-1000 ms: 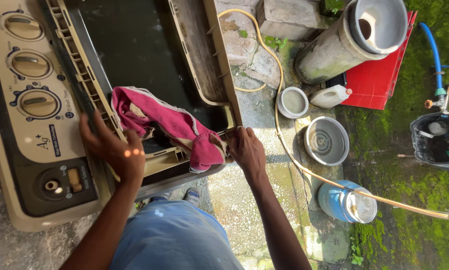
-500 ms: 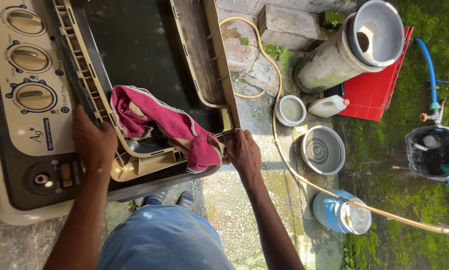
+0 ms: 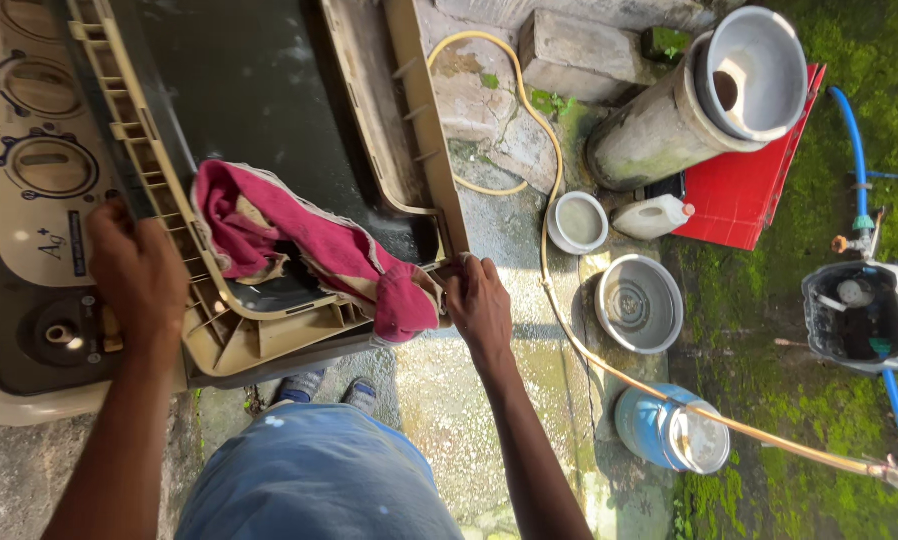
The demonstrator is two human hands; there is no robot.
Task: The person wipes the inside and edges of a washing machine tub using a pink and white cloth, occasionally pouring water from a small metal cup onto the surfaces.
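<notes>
A beige washing machine lid [image 3: 259,345] with a dark panel stands raised over the machine. My left hand [image 3: 137,272] grips its left corner, beside the control panel [image 3: 31,190] with round dials. At the lid's right corner my right hand [image 3: 479,305] holds the edge. A pink and cream cloth [image 3: 299,245] lies draped across the lid's near edge between my two hands.
On the mossy paved ground to the right stand a steel bowl [image 3: 639,303], a small white bowl [image 3: 579,222], a white jug [image 3: 653,217], a blue metal can [image 3: 671,430], a large grey pipe [image 3: 704,95], a red sheet [image 3: 744,190] and a yellow hose [image 3: 559,290].
My left hand slid left and closed on the lid's left corner. The lid has tilted up nearer to me, with the cloth still on it. My right hand stayed on its corner.
</notes>
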